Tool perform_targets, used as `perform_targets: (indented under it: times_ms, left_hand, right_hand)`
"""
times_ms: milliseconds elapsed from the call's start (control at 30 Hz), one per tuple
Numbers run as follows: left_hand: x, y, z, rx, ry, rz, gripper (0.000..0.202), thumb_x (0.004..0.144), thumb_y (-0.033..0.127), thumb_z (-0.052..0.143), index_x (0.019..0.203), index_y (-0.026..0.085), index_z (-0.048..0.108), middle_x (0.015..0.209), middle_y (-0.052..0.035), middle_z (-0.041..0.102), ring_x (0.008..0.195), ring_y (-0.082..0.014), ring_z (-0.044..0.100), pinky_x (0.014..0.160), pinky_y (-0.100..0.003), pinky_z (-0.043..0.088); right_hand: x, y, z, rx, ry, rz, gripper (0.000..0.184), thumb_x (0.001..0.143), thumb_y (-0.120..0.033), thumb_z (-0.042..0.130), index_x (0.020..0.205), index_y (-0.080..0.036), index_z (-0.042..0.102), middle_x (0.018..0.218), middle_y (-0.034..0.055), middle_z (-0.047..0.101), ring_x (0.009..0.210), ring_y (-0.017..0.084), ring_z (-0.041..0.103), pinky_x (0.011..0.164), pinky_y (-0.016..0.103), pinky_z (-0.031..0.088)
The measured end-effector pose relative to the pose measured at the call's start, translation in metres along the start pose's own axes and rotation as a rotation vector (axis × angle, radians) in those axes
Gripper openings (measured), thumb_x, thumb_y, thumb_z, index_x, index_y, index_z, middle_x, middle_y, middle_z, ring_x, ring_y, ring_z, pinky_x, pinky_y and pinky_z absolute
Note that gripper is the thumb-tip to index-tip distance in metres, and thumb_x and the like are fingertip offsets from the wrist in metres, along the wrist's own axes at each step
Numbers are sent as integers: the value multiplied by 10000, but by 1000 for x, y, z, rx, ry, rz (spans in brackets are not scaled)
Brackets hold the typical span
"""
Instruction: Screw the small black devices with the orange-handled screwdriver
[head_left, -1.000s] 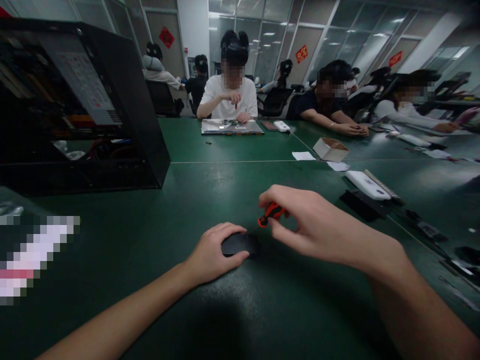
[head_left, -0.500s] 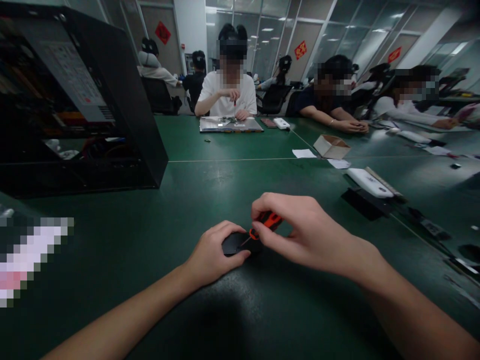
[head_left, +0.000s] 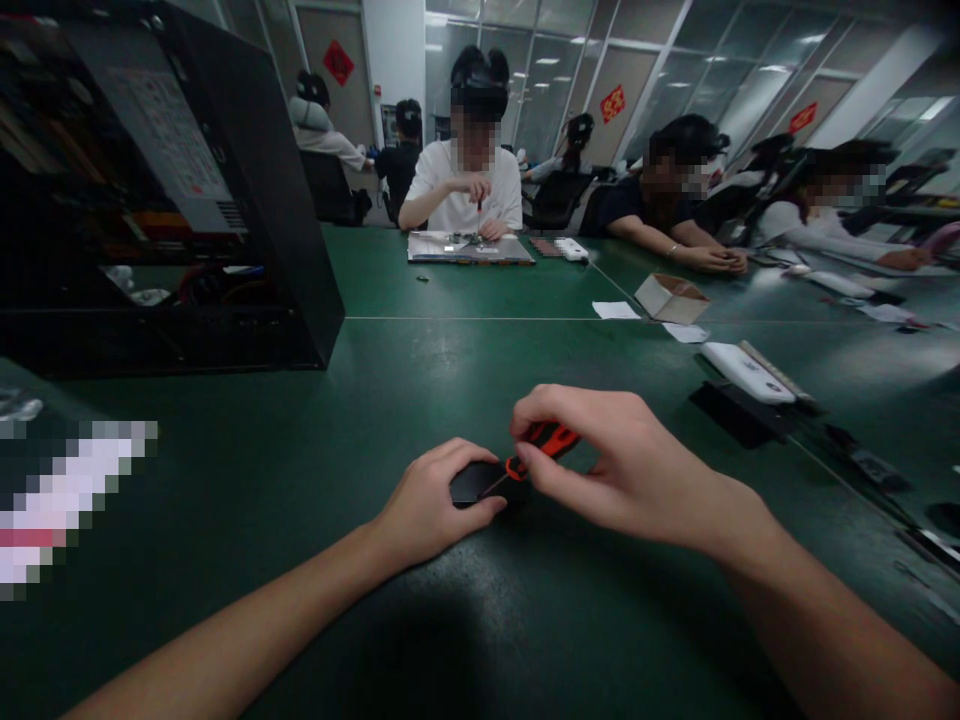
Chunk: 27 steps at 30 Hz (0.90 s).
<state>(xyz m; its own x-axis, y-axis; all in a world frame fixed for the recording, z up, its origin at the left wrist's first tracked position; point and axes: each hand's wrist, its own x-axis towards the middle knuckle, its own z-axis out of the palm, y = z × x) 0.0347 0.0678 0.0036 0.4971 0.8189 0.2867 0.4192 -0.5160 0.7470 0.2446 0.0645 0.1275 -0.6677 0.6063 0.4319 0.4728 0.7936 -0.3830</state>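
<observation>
1. The left hand grips a small black case on the green table, thumb on the near side, fingers over the far side; the palm hides the case's left end.
2. The right hand is closed around a red-and-black screwdriver, thumb and fingertips pinching the handle, part of which they cover.
3. The screwdriver's thin shaft slants down to the case's top; whether its tip sits in a screw is too small to tell.
4. The case's right end lies in shadow below the screwdriver and is hard to make out.
5. At left, a computer tower is cut off by the picture's edge, its inside mostly dark.
6. Near it, a pale thing is blurred into blocks, its kind unreadable.
</observation>
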Motion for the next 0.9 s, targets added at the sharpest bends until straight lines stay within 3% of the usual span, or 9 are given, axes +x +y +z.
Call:
perform_targets:
  times_ms: [333, 733, 900]
  left_hand:
    - [0, 0, 0, 20, 7, 13, 321, 852, 301, 755, 1144, 219, 652, 1088, -51, 691, 995, -233, 660, 881, -336, 503]
    - [1, 3, -2, 10, -6, 6, 304, 852, 295, 750, 1131, 220, 654, 1112, -53, 700, 1023, -242, 658, 911, -348, 504]
    - [-1, -2, 2, -15, 24, 21, 242, 890, 345, 704, 1091, 214, 668, 1066, -50, 708, 983, -237, 665, 870, -340, 518]
  right_hand:
    - [-2, -5, -4, 31, -58, 2, 126, 878, -88, 554, 947, -194, 548, 888, 22, 624, 777, 124, 580, 707, 237, 454]
    - [-1, -3, 4, -143, 69, 86, 128, 847, -79, 562, 926, -180, 559, 863, 34, 622, 755, 145, 572, 676, 260, 426]
    - [-4, -11, 7, -80, -46, -71, 87, 973, -175, 519, 959, -163, 604, 848, 33, 625, 732, 129, 576, 633, 243, 418]
